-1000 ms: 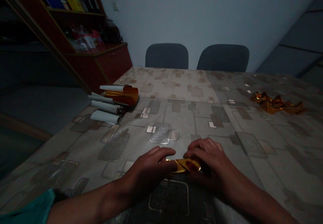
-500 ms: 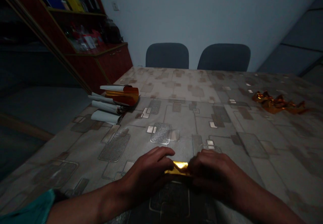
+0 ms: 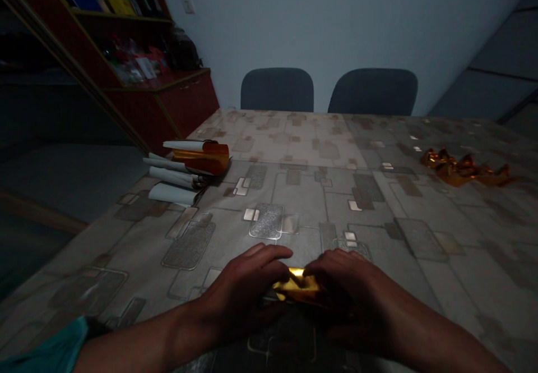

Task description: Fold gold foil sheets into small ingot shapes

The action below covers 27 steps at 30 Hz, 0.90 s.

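Observation:
A small piece of shiny gold foil paper (image 3: 299, 286) is held between my two hands, low over the near part of the table. My left hand (image 3: 252, 280) grips its left end, thumb and fingers closed on it. At the right end, my right hand (image 3: 348, 283) is closed on the foil with its fingers bent over the top. My palms hide both ends of the piece, so its full shape cannot be seen.
Curled sheets of gold paper with pale backs (image 3: 180, 171) lie at the table's left edge. Several folded gold foil pieces (image 3: 464, 168) sit in a row at the right. Beyond the patterned tablecloth (image 3: 311, 137) stand two grey chairs (image 3: 277, 90); a red cabinet (image 3: 185, 101) is at the back left.
My right hand has shifted slightly left, its fingers now further over the foil. More of the foil's lower front shows. My left hand stays nearly in place.

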Each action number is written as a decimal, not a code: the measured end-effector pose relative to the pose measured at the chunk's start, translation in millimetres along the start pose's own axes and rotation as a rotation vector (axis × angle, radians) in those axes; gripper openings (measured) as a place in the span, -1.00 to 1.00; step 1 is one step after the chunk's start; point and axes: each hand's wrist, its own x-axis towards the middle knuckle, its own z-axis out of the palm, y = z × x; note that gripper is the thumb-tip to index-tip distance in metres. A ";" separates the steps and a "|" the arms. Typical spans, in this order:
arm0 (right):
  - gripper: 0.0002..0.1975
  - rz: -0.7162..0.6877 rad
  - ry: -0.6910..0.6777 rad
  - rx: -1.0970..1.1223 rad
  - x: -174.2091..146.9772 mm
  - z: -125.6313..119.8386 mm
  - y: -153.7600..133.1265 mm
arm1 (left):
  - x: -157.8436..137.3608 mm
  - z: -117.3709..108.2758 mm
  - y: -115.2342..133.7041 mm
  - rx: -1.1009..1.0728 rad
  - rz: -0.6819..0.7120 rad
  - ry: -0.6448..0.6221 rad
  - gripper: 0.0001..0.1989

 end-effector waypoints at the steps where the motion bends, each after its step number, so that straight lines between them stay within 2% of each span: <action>1: -0.54 0.004 0.012 0.002 -1.1 1.2 0.3 | 0.2 -0.6 0.9 -0.013 -0.001 0.002 -0.72; 3: -0.61 0.017 0.021 -0.002 -0.7 3.4 -0.3 | 0.7 -1.1 2.4 -0.018 -0.014 0.004 -0.76; 6: -0.90 -0.032 0.054 -0.031 7.6 7.8 0.6 | 1.6 0.0 3.0 0.007 -0.055 0.018 -0.90; 10: -0.87 -0.064 0.094 -0.068 22.1 16.3 10.0 | 3.1 0.3 2.4 0.007 -0.056 0.049 -0.96; 13: -0.87 -0.059 0.144 -0.161 26.1 21.3 14.4 | 3.9 -0.3 1.8 -0.015 -0.043 0.067 -0.91; 17: -0.87 -0.062 0.184 -0.246 25.8 22.3 10.9 | 3.1 1.3 -1.7 -0.038 -0.042 0.071 -0.86; 20: -0.88 -0.086 0.189 -0.281 25.7 20.6 7.1 | 1.9 3.7 -4.6 0.001 -0.035 0.051 -0.88; 23: -0.87 -0.079 0.206 -0.324 26.0 20.0 4.7 | 2.0 6.1 -5.3 0.062 -0.042 0.044 -0.81; 27: -0.86 -0.050 0.190 -0.385 26.8 21.1 3.4 | 2.4 10.6 -5.0 0.077 -0.113 0.036 -0.79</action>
